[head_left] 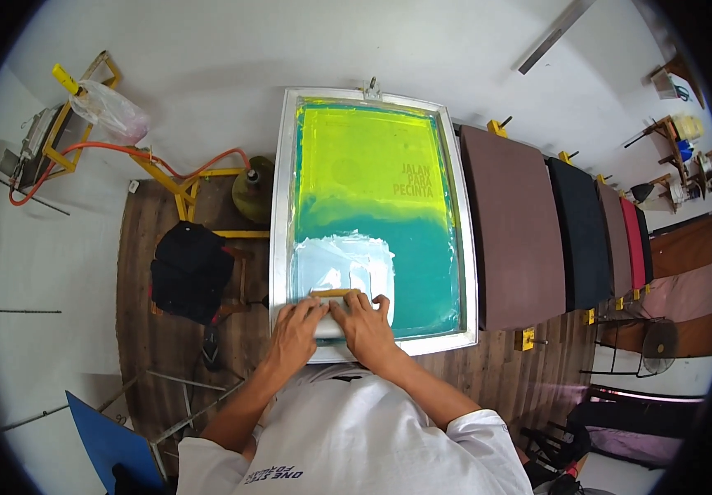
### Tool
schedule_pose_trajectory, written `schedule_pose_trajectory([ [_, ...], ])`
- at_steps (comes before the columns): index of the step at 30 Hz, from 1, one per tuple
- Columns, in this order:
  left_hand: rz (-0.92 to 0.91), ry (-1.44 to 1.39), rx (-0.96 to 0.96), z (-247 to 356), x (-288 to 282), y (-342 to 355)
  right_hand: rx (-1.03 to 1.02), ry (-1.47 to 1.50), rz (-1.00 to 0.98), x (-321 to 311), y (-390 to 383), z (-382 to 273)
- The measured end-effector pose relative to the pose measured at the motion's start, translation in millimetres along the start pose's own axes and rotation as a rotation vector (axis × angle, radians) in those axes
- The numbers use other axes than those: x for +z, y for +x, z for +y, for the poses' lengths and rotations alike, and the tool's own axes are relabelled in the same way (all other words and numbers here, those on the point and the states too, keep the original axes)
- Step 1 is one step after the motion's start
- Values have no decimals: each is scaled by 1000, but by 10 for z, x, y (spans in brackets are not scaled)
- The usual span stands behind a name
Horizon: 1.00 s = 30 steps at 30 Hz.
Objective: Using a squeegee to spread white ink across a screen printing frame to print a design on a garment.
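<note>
Both hands' fingers (311,309) grip squeegee (333,294) near screen frame (277,247) lower edge

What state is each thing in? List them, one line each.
Printing screen: flat on the table, mesh yellow at the top, teal lower down.
White ink: smeared in a patch on the lower mesh.
Squeegee: near the frame's near edge, gripped by both hands.
Left hand: closed on the squeegee.
Right hand: closed on the squeegee.
Row of boards: flat, cloth-covered.

A screen-printing workshop; an aluminium-framed printing screen (372,219) lies flooded with ink; a row of garment platens (511,227) lines the plank worktop (146,272).
</note>
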<state>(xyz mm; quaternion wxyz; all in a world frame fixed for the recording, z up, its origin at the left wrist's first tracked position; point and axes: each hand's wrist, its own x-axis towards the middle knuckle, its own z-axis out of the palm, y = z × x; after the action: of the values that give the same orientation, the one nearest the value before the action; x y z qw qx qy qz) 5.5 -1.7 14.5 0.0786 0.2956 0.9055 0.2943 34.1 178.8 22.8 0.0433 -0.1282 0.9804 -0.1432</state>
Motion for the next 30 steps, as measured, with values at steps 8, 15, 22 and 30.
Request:
schedule_pose_trajectory([
  [8,148,257,74,161,71,336,-122,92,113,-14,307,513],
  [15,131,414,21,147,291,368,-184,166,148,234,344,663],
  [22,65,237,53,342,107,422,-128,148,73,-40,232,684],
  [30,134,-27,106,-12,65,1215,-9,84,127,-154,781,987],
])
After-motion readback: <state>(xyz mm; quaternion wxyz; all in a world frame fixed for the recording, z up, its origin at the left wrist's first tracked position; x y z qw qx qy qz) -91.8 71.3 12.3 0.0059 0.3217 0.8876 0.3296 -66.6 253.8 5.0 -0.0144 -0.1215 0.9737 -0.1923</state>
